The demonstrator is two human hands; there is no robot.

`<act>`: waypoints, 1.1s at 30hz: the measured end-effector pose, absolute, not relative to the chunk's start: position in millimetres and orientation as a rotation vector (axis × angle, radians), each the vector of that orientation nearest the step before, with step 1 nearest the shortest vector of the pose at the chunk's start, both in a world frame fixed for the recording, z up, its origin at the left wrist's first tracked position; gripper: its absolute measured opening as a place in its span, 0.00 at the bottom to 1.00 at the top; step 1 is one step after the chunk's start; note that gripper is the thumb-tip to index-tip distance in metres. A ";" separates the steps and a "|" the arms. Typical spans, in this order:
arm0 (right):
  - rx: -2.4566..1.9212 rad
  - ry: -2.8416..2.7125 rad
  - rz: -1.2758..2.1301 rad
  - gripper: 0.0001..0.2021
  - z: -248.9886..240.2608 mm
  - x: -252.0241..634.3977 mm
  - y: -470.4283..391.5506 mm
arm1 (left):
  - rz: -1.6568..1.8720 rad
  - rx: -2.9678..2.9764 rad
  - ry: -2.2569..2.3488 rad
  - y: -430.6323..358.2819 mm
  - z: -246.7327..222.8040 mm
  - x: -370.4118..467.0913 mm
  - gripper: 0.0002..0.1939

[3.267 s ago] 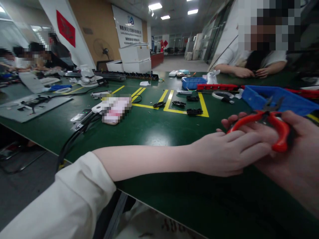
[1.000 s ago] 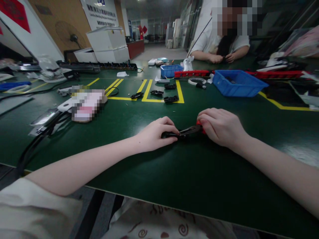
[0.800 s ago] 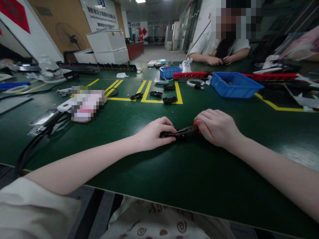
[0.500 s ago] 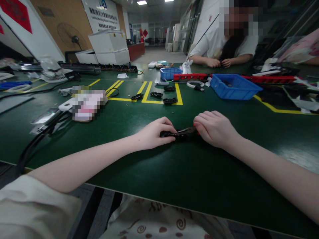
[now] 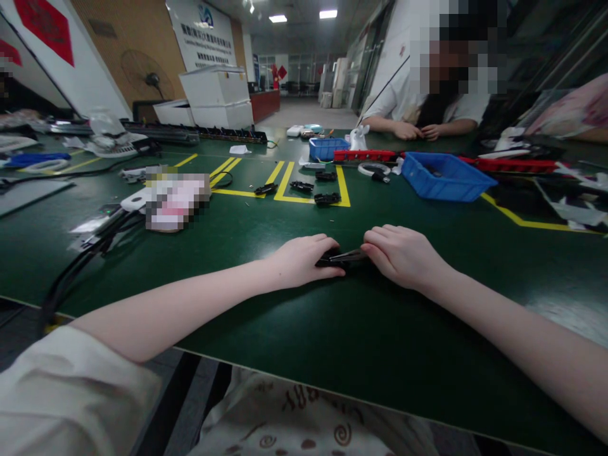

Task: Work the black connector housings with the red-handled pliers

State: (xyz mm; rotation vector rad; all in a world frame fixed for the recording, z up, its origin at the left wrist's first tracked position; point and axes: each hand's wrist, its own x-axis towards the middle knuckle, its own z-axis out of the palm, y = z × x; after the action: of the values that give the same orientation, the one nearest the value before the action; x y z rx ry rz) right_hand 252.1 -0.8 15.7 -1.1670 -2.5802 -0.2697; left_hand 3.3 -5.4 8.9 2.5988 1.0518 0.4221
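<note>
Close to the middle of the table, my left hand (image 5: 304,261) is closed around a small black part (image 5: 325,261), its thumb and fingers on either side. Most of that part is hidden by the fingers. In my right hand (image 5: 403,254) is a pair of needle-nose pliers (image 5: 351,255), with the handles covered by the curled fingers. The jaws point left and their tips meet the black part between the left fingertips; whether they grip it I cannot tell. Several similar black parts (image 5: 327,199) lie beyond my hands by the yellow tape lines.
Across the green table (image 5: 304,342) stand a large blue bin (image 5: 446,183) and a smaller blue bin (image 5: 327,149), with red strips (image 5: 368,155) between them. A phone (image 5: 173,206) and black cables (image 5: 90,253) lie at left. Another person's hands (image 5: 418,131) rest on the far side.
My right hand and the pliers have come slightly closer to my left hand. Both hands keep their holds. The whole view has tilted up a little.
</note>
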 end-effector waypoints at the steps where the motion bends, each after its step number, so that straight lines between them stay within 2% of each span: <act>1: -1.170 -2.577 -0.239 0.23 16.1 251.0 -1.3 | 0.397 2.608 1.086 -5.6 10.4 4.3 0.22; 7: -1.190 -2.559 -0.084 0.23 18.6 248.7 -2.1 | 0.291 2.634 1.218 -6.6 16.7 6.4 0.25; 19: -1.199 -2.576 -0.043 0.22 19.9 252.3 -0.7 | 0.308 2.604 1.171 -4.4 17.7 3.5 0.25; 33: -1.150 -2.578 -0.261 0.27 12.6 252.9 -3.5 | 0.328 2.613 1.149 -6.8 17.8 0.9 0.26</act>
State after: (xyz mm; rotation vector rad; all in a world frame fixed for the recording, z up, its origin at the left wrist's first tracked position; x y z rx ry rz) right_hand 252.9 -3.5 12.6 -1.1497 -2.5779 -0.2615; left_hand 0.9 -6.8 17.8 2.6133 1.1493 0.3278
